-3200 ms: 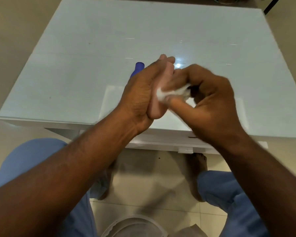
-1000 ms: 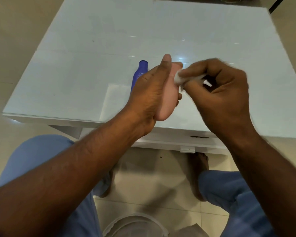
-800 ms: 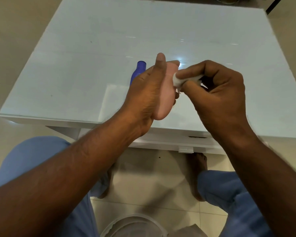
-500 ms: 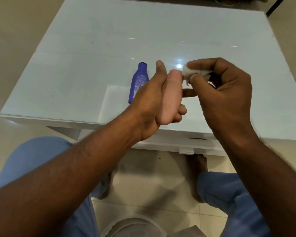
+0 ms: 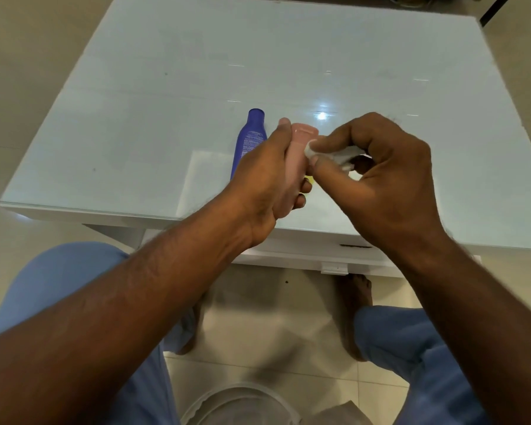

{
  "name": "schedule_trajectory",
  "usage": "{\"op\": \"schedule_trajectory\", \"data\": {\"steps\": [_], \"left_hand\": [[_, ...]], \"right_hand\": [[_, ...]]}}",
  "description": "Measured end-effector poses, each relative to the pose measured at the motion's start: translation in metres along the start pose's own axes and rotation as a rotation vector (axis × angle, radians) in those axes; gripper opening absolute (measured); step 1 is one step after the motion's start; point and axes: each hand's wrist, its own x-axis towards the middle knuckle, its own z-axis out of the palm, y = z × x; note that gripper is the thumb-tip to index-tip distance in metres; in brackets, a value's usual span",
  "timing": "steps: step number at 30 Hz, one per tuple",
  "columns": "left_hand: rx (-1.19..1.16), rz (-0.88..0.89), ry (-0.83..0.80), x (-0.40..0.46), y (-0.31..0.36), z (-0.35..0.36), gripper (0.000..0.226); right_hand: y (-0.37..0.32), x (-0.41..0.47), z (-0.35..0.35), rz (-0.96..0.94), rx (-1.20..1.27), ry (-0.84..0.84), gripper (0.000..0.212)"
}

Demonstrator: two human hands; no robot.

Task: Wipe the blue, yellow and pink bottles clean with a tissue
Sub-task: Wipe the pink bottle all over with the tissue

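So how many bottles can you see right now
3. The blue bottle lies on the table; the left hand grips the pink bottle; a yellow sliver below the hands looks like the third, mostly hidden.

White print on the blue bottle (image 5: 249,139), too small to read.

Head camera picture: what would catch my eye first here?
Two hands meet at the centre: the left hand holds a pink bottle above the table's near edge, while the right hand pinches a white tissue against it. Just beyond, a blue bottle lies on the pale table.
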Motion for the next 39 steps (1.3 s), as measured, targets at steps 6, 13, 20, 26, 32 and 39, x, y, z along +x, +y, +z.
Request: {"op": "schedule_trajectory", "data": {"steps": [6,13,20,26,32,39], "left_hand": [[0.058,-0.007,0.013,-0.0005,-0.002,0.0015,0.044],[0.059,0.024,0.072,-0.0001,-0.0014,0.0034,0.043],[-0.031,0.056,0.034,-0.0009,-0.0035,0.003,0.034],[-0.095,0.074,-0.142,-0.0077,-0.0042,0.0044,0.017],[-0.082,-0.058,-0.239,-0.0041,-0.0035,0.0017,0.05],[-0.107,-0.078,-0.271,-0.0049,-0.006,0.0015,0.038]], "right_hand": [[0.0003,0.0042,-0.0024,0.022,0.056,0.073,0.009],[-0.0014,0.0009,-0.0013,0.014,0.062,0.055,0.007],[-0.0022,-0.0014,-0.001,0.071,0.068,0.044,0.007],[-0.0042,0.0015,0.0002,0.081,0.064,0.134,0.013],[-0.0043,0.0021,0.002,0.055,0.05,0.127,0.016],[-0.0022,0.0051,-0.0026,0.059,0.031,0.162,0.019]]}}
